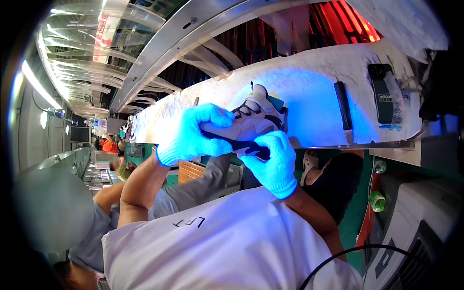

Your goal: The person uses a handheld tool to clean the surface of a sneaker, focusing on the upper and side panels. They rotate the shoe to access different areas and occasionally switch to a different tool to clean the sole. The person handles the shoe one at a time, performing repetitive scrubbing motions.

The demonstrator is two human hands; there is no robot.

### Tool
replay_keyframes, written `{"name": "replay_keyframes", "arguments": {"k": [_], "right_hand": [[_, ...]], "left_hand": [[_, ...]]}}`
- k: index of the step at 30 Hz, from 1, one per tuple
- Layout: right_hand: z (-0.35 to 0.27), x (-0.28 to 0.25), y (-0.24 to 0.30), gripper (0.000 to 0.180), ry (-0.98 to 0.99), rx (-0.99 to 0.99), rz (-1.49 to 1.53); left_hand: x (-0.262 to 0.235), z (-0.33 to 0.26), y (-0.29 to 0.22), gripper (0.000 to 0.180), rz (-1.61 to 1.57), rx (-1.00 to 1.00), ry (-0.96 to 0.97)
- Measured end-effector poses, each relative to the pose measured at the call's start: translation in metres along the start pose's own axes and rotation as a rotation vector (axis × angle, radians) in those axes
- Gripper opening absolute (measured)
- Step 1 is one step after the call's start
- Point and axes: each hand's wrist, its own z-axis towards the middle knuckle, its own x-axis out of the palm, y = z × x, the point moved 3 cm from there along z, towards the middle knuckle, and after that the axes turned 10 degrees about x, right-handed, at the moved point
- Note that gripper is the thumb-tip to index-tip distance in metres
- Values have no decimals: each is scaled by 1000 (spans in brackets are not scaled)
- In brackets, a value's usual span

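A grey sneaker (251, 116) with black laces and dark side panels lies tilted over the near edge of the workbench. Along its lower side runs a dark sole (239, 145). My left hand (191, 135), in a white knitted glove lit blue, is closed round the toe end, thumb at the sole and fingers over the upper. The fingers of my gloved right hand (274, 166) pinch the dark sole nearer the heel. Whether the sole is fully joined to the upper I cannot tell.
Right of the shoe, a black-handled tool (342, 104) with a metal end lies across the pale worktop (309, 82). Further right is a dark phone-like object (382, 94) beside clear plastic. Red-lit machinery (343, 24) and plastic strips stand behind; another person sits at left.
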Motion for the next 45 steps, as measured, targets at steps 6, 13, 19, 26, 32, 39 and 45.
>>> {"name": "replay_keyframes", "arguments": {"k": [6, 13, 19, 26, 32, 39, 45], "right_hand": [[4, 5, -5, 61, 53, 12, -61], [19, 10, -8, 78, 163, 149, -57], [23, 25, -5, 75, 173, 103, -144], [27, 47, -10, 76, 138, 106, -237], [18, 31, 8, 73, 129, 155, -111], [-30, 12, 10, 82, 104, 164, -3], [-48, 4, 1, 79, 85, 238, -110]], "left_hand": [[-6, 0, 2, 53, -53, -85, -3], [-14, 2, 18, 58, -70, -35, 29], [-32, 18, 28, 97, 183, -225, 323], [-2, 59, 46, 88, 518, -503, 483], [-12, 52, 0, 92, 492, -381, 492], [-6, -17, -25, 77, 449, 139, 263], [5, -25, -19, 71, 505, 229, 207]]}}
